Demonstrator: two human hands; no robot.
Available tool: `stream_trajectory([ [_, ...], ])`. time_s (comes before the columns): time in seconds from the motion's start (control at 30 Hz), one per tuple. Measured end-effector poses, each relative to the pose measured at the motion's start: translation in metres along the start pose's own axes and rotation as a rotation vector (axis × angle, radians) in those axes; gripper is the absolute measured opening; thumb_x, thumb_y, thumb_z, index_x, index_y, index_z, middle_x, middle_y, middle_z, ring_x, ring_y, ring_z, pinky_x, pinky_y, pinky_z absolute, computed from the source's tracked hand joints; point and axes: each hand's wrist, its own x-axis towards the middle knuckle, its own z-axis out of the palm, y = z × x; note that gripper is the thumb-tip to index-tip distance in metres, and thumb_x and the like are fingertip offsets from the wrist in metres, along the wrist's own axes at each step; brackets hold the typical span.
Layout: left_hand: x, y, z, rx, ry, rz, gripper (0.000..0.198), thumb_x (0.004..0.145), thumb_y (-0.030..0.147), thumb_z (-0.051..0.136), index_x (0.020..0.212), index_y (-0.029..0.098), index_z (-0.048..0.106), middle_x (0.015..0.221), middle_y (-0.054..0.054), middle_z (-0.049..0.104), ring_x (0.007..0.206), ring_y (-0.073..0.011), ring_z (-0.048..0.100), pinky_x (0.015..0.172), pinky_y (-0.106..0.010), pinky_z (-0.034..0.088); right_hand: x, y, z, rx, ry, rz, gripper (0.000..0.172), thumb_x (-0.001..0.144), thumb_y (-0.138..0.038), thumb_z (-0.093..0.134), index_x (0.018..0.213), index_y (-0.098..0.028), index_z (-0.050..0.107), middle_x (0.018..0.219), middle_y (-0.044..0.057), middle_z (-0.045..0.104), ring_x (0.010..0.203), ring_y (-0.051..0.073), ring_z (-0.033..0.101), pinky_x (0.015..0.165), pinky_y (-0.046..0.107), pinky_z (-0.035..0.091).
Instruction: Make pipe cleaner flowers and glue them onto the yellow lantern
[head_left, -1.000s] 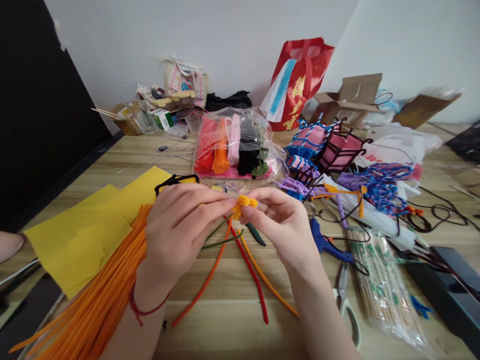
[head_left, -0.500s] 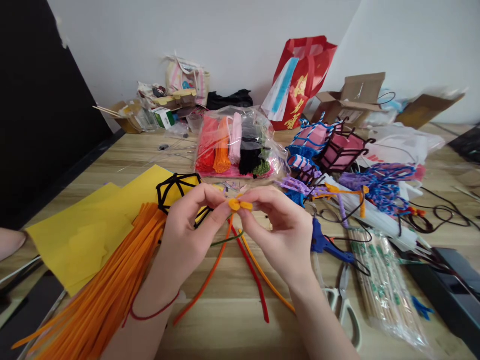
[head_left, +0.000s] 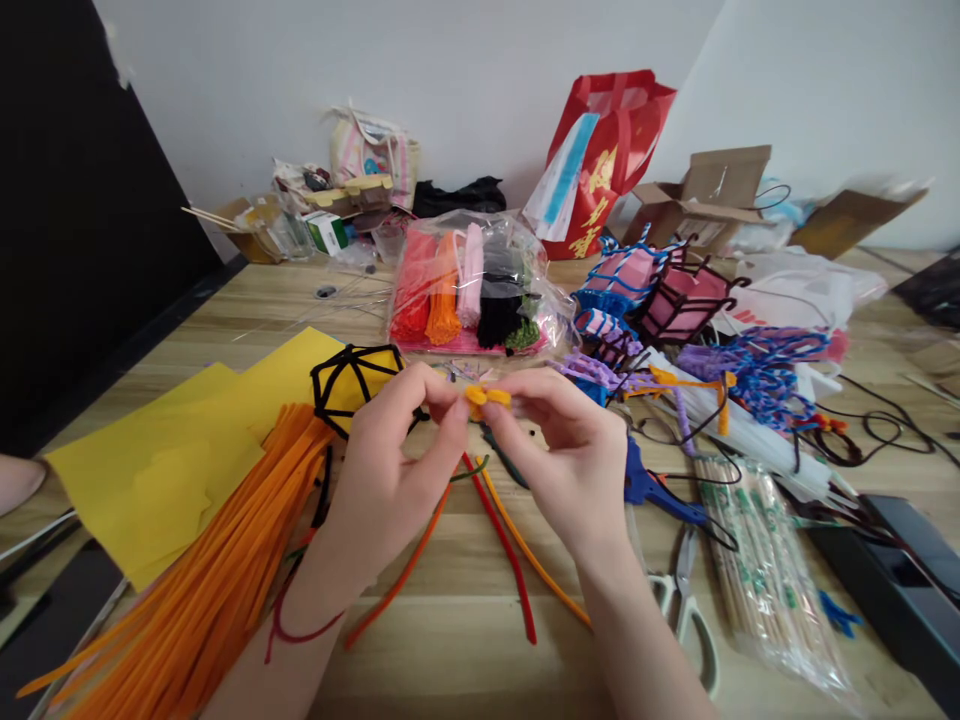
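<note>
A small yellow-orange pipe cleaner [head_left: 486, 398], bent into short loops, is pinched between my two hands above the table. My left hand [head_left: 411, 440] is closed, its thumb and forefinger at the left end of the loops. On the other side, my right hand [head_left: 561, 450] grips the right end between thumb and fingers. Below the hands lie an orange pipe cleaner [head_left: 405, 582], a red pipe cleaner [head_left: 504, 545] and a yellow pipe cleaner [head_left: 531, 545]. A short green stem [head_left: 472, 470] crosses their upper ends. Behind my left hand is a black-edged yellow frame [head_left: 352, 385].
At left, an orange pipe cleaner bundle [head_left: 217, 560] overlaps yellow sheets [head_left: 150, 470]. A clear bag of coloured bundles [head_left: 472, 285] lies ahead. To the right are pink lanterns [head_left: 686, 300], a blue glue gun [head_left: 660, 490], scissors [head_left: 686, 590] and bagged wooden sticks [head_left: 772, 570].
The looped pipe cleaner has turned slightly and shifted a little right and up in my fingers. My left wrist has tilted, uncovering more of the table beneath.
</note>
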Motion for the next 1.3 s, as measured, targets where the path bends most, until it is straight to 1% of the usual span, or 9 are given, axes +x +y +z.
stream_trajectory([
  [0.13, 0.005, -0.004, -0.001, -0.193, -0.029, -0.198, 0.016, 0.088, 0.025, 0.060, 0.072, 0.022, 0.057, 0.068, 0.002, 0.058, 0.065, -0.0136, 0.055, 0.058, -0.025, 0.048, -0.001, 0.001, 0.000, -0.149, -0.041, -0.179, 0.014, 0.087, -0.013, 0.068, 0.092, -0.024, 0.073, 0.092, 0.004, 0.074, 0.086, 0.017, 0.068, 0.077, 0.031, 0.057],
  [0.23, 0.008, -0.006, -0.007, -0.255, -0.079, -0.237, 0.021, 0.089, 0.031, 0.063, 0.070, 0.021, 0.061, 0.064, 0.001, 0.059, 0.062, -0.0139, 0.058, 0.056, -0.025, 0.049, 0.001, 0.000, 0.001, -0.009, -0.010, -0.047, 0.010, 0.086, -0.017, 0.071, 0.091, -0.025, 0.075, 0.091, 0.003, 0.075, 0.083, 0.016, 0.069, 0.074, 0.029, 0.058],
  [0.4, 0.005, -0.007, -0.013, -0.110, -0.008, -0.034, 0.008, 0.093, 0.032, 0.065, 0.097, 0.026, 0.070, 0.092, 0.000, 0.072, 0.084, -0.0154, 0.066, 0.076, -0.029, 0.054, 0.004, 0.000, -0.002, 0.196, -0.010, 0.231, 0.004, 0.079, -0.023, 0.078, 0.083, -0.023, 0.077, 0.079, 0.000, 0.077, 0.064, 0.013, 0.067, 0.063, 0.026, 0.058],
  [0.57, 0.005, -0.009, -0.014, 0.278, 0.062, 0.349, 0.009, 0.091, 0.021, 0.068, 0.095, 0.029, 0.068, 0.091, 0.001, 0.074, 0.088, -0.0184, 0.066, 0.084, -0.039, 0.050, 0.002, 0.000, -0.001, 0.145, -0.013, 0.231, 0.008, 0.078, -0.024, 0.079, 0.086, -0.023, 0.078, 0.087, 0.002, 0.078, 0.072, 0.014, 0.068, 0.067, 0.026, 0.058],
  [0.7, 0.006, -0.012, -0.011, 0.363, 0.109, 0.412, 0.012, 0.093, 0.019, 0.064, 0.096, 0.030, 0.064, 0.090, 0.002, 0.074, 0.087, -0.0199, 0.066, 0.083, -0.042, 0.048, 0.003, 0.002, 0.000, 0.233, -0.036, 0.285, 0.012, 0.076, -0.026, 0.081, 0.086, -0.023, 0.075, 0.078, 0.000, 0.076, 0.065, 0.013, 0.067, 0.063, 0.025, 0.058],
  [0.83, 0.003, -0.012, -0.006, 0.273, 0.117, 0.300, 0.008, 0.092, 0.020, 0.064, 0.090, 0.027, 0.061, 0.085, 0.000, 0.069, 0.085, -0.0191, 0.063, 0.082, -0.039, 0.047, 0.002, 0.003, -0.001, 0.200, -0.038, 0.230, 0.010, 0.078, -0.024, 0.078, 0.087, -0.023, 0.073, 0.081, 0.000, 0.075, 0.065, 0.014, 0.068, 0.063, 0.026, 0.058],
  [1.1, 0.006, -0.010, 0.003, -0.275, 0.012, -0.258, 0.021, 0.087, 0.029, 0.062, 0.069, 0.021, 0.054, 0.064, 0.003, 0.053, 0.060, -0.0117, 0.050, 0.054, -0.025, 0.043, 0.001, -0.002, -0.003, -0.290, -0.140, -0.304, 0.017, 0.085, -0.010, 0.063, 0.091, -0.024, 0.071, 0.090, 0.003, 0.074, 0.085, 0.018, 0.069, 0.081, 0.031, 0.057],
  [1.2, 0.009, -0.014, -0.003, -0.298, -0.053, -0.243, 0.023, 0.089, 0.034, 0.064, 0.070, 0.021, 0.058, 0.064, 0.003, 0.056, 0.060, -0.0121, 0.052, 0.054, -0.024, 0.044, 0.002, 0.000, 0.000, -0.105, -0.076, -0.099, 0.014, 0.082, -0.012, 0.067, 0.088, -0.023, 0.071, 0.085, 0.002, 0.074, 0.073, 0.015, 0.068, 0.071, 0.028, 0.058],
  [1.3, 0.010, -0.017, -0.014, -0.195, -0.080, -0.061, 0.010, 0.091, 0.033, 0.067, 0.087, 0.024, 0.067, 0.082, 0.001, 0.068, 0.076, -0.0144, 0.062, 0.068, -0.027, 0.050, 0.003, 0.003, 0.000, 0.177, -0.057, 0.225, 0.010, 0.077, -0.024, 0.077, 0.085, -0.022, 0.071, 0.071, -0.001, 0.073, 0.059, 0.013, 0.066, 0.059, 0.026, 0.058],
])
